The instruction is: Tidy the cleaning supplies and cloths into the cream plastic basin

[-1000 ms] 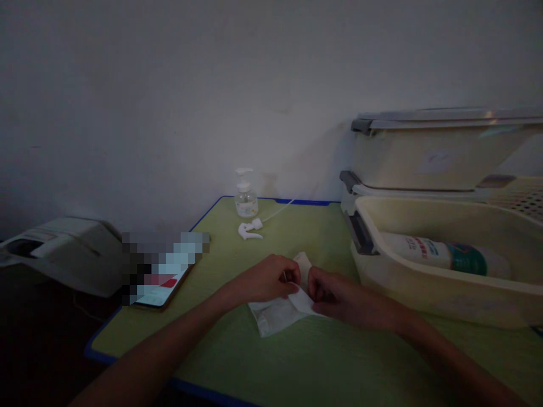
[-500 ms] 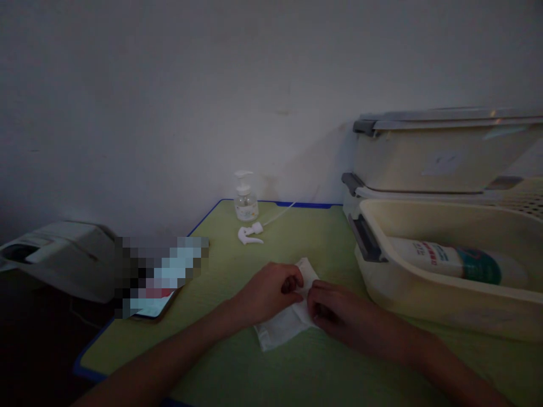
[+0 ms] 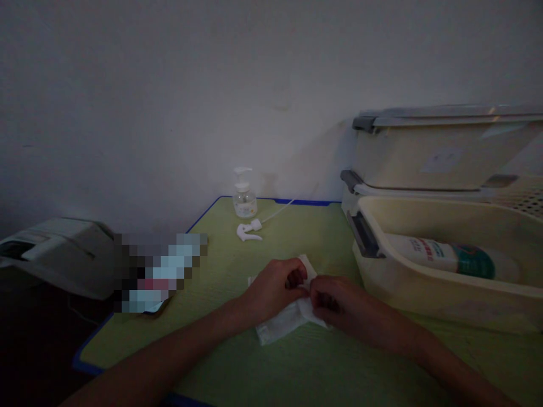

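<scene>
A white folded cloth or wipe (image 3: pixel 278 327) lies on the green table (image 3: pixel 237 362) near its middle. My left hand (image 3: pixel 275 287) is curled over the cloth's upper left part, fingers pinching it. My right hand (image 3: pixel 339 305) sits just to the right, fingers closed on the cloth's right edge. Both hands touch each other's fingertips above the cloth. Much of the cloth is hidden under the hands.
A clear pump bottle (image 3: pixel 245 195) and a loose white spray trigger (image 3: pixel 247 230) stand at the table's back. A cream basin (image 3: pixel 428 294) holding a lying bottle (image 3: pixel 445 257) fills the right, with a lidded bin (image 3: pixel 441 152) behind. A phone (image 3: pixel 150 294) lies left; a white device (image 3: pixel 59 254) beside the table.
My hands have drawn closer together over the cloth, and the right hand has shifted slightly toward me. The cloth looks more bunched between the fingers.
</scene>
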`<state>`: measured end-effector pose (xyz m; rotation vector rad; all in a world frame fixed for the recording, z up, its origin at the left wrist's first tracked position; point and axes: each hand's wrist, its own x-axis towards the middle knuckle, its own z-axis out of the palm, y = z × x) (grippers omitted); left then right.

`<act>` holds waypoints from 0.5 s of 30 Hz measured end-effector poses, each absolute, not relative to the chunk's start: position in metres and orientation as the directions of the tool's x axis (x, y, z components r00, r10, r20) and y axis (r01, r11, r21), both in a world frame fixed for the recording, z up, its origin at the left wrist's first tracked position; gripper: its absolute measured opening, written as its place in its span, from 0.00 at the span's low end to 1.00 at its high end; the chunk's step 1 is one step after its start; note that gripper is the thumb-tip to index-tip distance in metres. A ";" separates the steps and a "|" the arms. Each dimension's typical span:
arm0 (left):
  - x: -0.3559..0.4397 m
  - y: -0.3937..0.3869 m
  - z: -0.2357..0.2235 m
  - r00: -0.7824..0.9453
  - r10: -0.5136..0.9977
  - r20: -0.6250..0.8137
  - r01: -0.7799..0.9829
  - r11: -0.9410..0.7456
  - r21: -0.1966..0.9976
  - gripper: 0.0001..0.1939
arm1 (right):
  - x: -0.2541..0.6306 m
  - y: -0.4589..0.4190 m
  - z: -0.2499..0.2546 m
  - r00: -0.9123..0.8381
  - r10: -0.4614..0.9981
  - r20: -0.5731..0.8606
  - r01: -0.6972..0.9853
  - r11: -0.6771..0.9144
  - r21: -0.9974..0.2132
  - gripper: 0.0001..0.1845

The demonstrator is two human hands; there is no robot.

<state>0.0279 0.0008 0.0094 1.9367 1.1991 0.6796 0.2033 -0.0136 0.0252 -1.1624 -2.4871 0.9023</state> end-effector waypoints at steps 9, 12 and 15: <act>0.025 -0.001 0.006 0.553 0.815 0.170 0.596 -0.530 0.603 0.05 | 0.199 -0.011 0.006 -0.602 0.799 -0.011 0.631 0.468 -0.619 0.05; 0.022 0.001 0.007 0.599 0.789 0.137 0.593 -0.552 0.586 0.05 | 0.198 -0.012 0.010 -0.602 0.799 -0.002 0.628 0.471 -0.620 0.06; 0.019 0.004 0.010 0.649 0.752 0.118 0.551 -0.572 0.608 0.05 | 0.197 -0.014 0.014 -0.587 0.810 0.005 0.644 0.470 -0.604 0.06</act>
